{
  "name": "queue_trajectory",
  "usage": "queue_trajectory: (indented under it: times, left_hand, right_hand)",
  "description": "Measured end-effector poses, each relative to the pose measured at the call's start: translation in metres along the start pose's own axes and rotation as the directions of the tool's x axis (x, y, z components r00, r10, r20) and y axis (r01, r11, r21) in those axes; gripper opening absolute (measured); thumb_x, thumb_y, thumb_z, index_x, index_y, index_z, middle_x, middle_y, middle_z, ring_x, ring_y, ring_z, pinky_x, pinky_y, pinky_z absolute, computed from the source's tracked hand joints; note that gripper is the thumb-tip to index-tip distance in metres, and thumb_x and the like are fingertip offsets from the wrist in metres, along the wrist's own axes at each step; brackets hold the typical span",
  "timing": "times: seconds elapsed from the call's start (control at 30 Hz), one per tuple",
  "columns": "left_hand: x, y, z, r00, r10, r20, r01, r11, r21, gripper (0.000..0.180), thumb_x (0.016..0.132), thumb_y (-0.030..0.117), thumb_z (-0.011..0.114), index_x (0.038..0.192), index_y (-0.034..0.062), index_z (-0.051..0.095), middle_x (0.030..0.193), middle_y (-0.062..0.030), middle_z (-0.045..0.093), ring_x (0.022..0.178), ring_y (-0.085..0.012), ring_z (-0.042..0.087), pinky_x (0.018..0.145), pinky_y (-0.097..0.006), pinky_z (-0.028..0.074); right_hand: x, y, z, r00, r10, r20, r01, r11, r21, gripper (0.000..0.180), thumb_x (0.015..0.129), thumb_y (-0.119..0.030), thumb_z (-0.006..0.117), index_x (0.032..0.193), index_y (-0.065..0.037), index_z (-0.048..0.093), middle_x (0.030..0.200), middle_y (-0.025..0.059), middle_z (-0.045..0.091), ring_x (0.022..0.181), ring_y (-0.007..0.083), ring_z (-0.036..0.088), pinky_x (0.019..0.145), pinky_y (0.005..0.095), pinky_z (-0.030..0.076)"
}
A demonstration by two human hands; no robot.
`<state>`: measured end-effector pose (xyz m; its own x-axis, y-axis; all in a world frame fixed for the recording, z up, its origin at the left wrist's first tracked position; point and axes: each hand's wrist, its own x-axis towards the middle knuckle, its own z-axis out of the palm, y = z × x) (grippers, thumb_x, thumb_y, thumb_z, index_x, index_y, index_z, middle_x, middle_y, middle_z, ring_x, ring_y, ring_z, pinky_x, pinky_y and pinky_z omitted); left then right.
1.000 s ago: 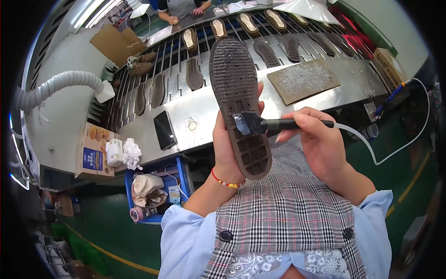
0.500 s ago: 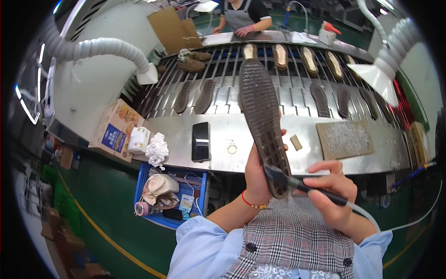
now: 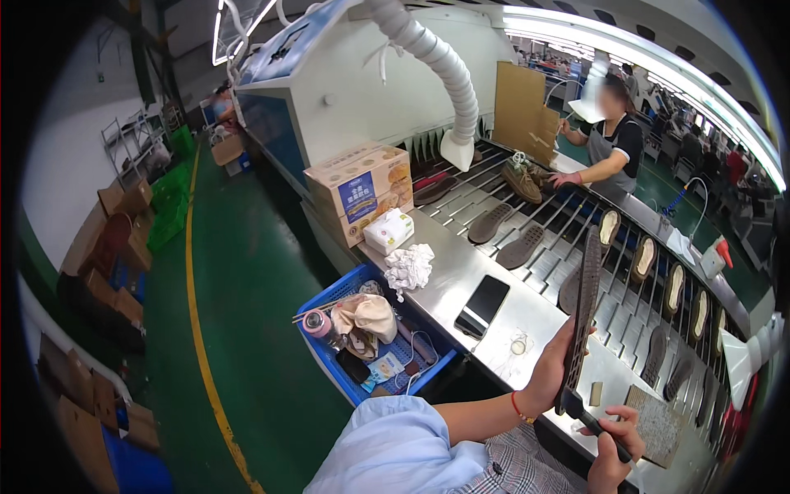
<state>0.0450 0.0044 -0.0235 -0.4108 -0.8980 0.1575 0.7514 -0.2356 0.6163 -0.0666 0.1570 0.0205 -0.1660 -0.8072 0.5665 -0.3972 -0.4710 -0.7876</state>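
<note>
A dark brown shoe sole [image 3: 587,284] stands nearly edge-on above the metal worktop, gripped near its lower end by my left hand [image 3: 550,375]. My right hand [image 3: 615,449] is closed around the black handle of a brush [image 3: 594,424], which has a thin pale tube trailing from its rear. The brush's dark head meets or overlaps the sole's lower end; whether they touch I cannot tell. A small tan block [image 3: 596,393] and a rough, whitish-coated pad [image 3: 656,424] lie by my right hand. Left of my left hand are a round pale item [image 3: 519,343] and a phone [image 3: 483,305].
Loose soles [image 3: 521,247] lie on the slatted conveyor [image 3: 553,255], with several shoes [image 3: 644,259] on its far rods. A co-worker's hand [image 3: 566,179] is near a brown laced shoe [image 3: 522,181]. A carton [image 3: 362,189], tissues [image 3: 388,230] and a blue basket [image 3: 333,290] sit left.
My view has swung left, bringing the aisle and basket further in. The sole has turned from showing its tread to nearly edge-on. Both hands keep their holds.
</note>
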Motion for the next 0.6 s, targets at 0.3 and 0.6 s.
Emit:
queue_trajectory:
  times: [0.3,0.6]
  left_hand:
    - [0.008,0.001,0.000,0.998,0.068,0.008,-0.067,0.997,-0.036,0.041,0.107,0.029,0.031,0.143,0.0087,0.036,0.129,-0.0030,0.055,0.099,-0.0053,0.054,0.083,-0.020,0.047]
    - [0.010,0.000,0.002,0.998,0.053,-0.038,-0.056,0.993,-0.100,0.035,0.107,0.032,0.035,0.136,0.0144,0.042,0.114,-0.0023,0.061,0.082,-0.0069,0.056,0.072,-0.020,0.049]
  right_hand:
    - [-0.006,0.000,-0.002,0.978,0.182,-0.100,-0.172,0.980,0.101,0.012,0.086,0.004,0.059,0.095,0.006,0.067,0.111,0.0178,0.060,0.103,0.0241,0.057,0.087,0.0342,0.051]
    - [-0.003,0.011,-0.009,0.987,0.161,0.000,-0.158,0.969,0.190,0.015,0.088,0.004,0.057,0.099,0.006,0.067,0.113,0.0184,0.058,0.095,0.0242,0.061,0.082,0.0357,0.055]
